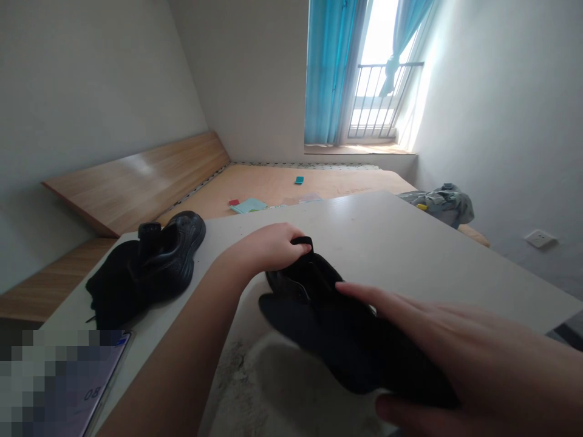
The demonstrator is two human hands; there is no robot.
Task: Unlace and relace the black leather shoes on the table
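Observation:
A black boot (359, 340) lies slantwise between my two hands above the near part of the table, its details lost in dark shadow. My left hand (280, 246) reaches across to the boot's far end, with thumb and fingers closed on a black flap or strap there. My right hand (437, 340) grips the nearer, wider part, fingers along the upper side and thumb below. On the left of the table rests another black boot (170, 258) with a chunky sole and a soft fabric shaft.
A white table (378, 237) spreads beneath the boots. At lower left lies a phone-like screen (98, 388), partly pixelated. Behind stands a bed board (268, 179) with a teal item (299, 180) and light-blue papers (249, 206). Grey clothing (449, 203) lies at right.

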